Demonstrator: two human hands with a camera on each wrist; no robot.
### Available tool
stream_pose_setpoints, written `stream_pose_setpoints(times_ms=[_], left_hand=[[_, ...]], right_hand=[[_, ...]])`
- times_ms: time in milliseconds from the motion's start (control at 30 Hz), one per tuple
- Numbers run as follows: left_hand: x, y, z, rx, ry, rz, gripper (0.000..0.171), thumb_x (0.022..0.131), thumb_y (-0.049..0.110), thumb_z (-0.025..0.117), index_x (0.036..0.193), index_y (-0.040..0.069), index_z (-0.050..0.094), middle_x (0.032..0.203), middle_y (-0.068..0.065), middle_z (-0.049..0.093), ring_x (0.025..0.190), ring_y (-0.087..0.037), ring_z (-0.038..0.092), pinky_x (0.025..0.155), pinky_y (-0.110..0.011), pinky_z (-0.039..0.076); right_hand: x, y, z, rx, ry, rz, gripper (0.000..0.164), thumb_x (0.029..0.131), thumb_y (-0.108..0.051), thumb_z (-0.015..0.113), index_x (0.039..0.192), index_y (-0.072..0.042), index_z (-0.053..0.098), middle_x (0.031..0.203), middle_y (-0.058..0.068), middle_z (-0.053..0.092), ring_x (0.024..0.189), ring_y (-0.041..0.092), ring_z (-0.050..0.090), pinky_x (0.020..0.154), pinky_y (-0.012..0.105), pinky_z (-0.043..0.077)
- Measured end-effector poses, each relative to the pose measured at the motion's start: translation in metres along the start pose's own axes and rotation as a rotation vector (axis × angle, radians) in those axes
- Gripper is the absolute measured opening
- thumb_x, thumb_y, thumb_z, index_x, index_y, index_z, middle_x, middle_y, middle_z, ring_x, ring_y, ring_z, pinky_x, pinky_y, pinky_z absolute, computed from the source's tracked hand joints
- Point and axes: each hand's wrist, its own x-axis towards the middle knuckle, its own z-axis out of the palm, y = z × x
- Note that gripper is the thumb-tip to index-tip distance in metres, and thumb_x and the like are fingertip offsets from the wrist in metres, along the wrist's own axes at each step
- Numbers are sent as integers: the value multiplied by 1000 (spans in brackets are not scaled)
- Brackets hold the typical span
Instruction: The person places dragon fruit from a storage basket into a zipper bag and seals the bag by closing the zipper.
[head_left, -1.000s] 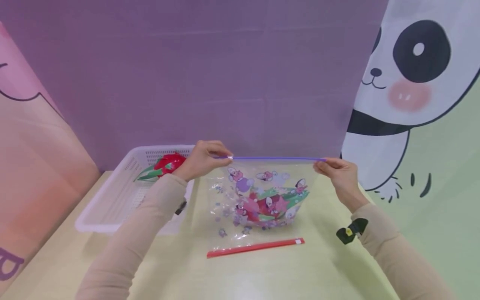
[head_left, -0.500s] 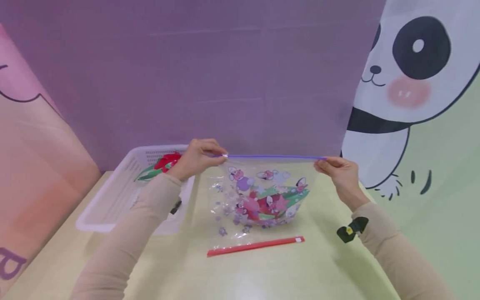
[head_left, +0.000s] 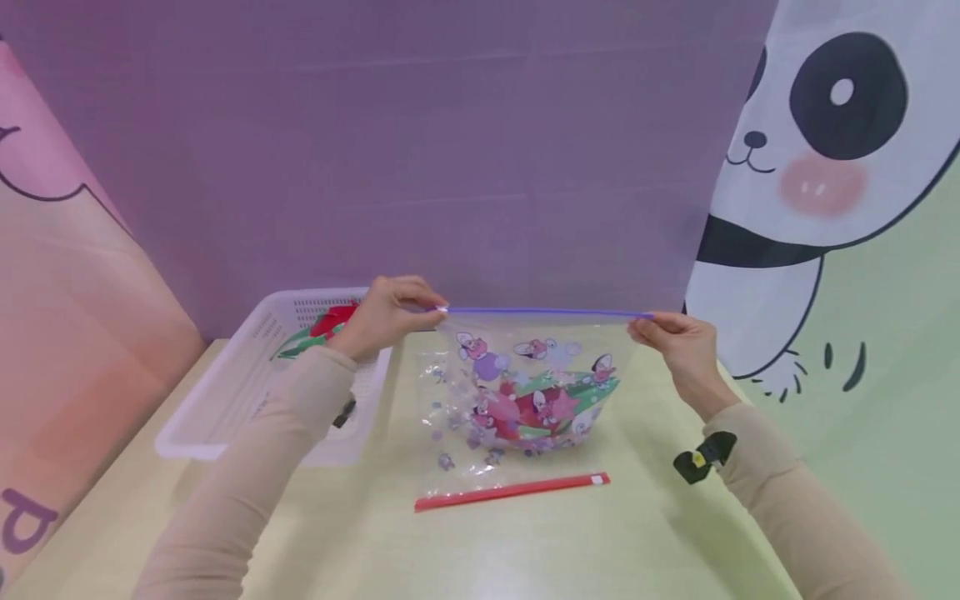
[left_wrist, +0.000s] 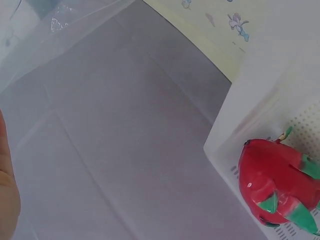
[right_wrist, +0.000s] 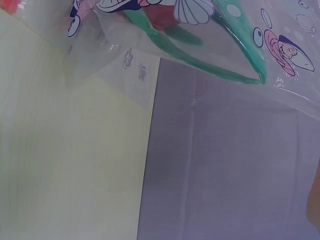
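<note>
L hand (head_left: 386, 314) pinches purple zip (head_left: 540, 312) at white slider (head_left: 442, 309), R hand (head_left: 678, 346) other end, prob. so edge stays taut; clear bag (head_left: 517, 362) w/ red-green item (head_left: 555, 406) upright betw. them, beyond red strip (head_left: 510, 493)

The head view faces forward and down; nearer, the left-wrist view shares its white plastic basket (head_left: 225, 396), the right-wrist its clear printed bag (head_left: 528, 404).

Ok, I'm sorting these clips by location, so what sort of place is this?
Probably a staged tabletop booth, though little beyond it shows: a creased purple backdrop hangs behind the pale wooden-looking table, and a cartoon panda panel lines the right side.
</note>
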Motion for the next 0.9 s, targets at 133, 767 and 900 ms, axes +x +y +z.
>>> stream_pose_setpoints(times_ms=[133,767,900], left_hand=[[1,-5,6,-32,33,-7,21,79,9,71,98,0,69,93,-11,64,81,-15,63,74,-22,54],[24,15,26,38,305,249,14,74,-2,72,87,-2,72,77,-13,68,69,-10,63,64,-14,51],[44,19,41,-18,299,199,14,75,-1,72,89,-2,72,75,-13,65,68,-10,61,64,-19,53]], right_hand=[[1,-1,-2,12,-16,-16,11,80,-2,66,90,-3,71,80,-2,72,74,8,69,71,21,54],[2,-24,-5,71,99,-16,11,77,2,69,78,-9,72,74,0,72,67,9,69,68,21,54],[12,-39,-22,59,125,-74,13,77,5,67,77,-7,72,72,1,71,65,8,68,66,20,54]])
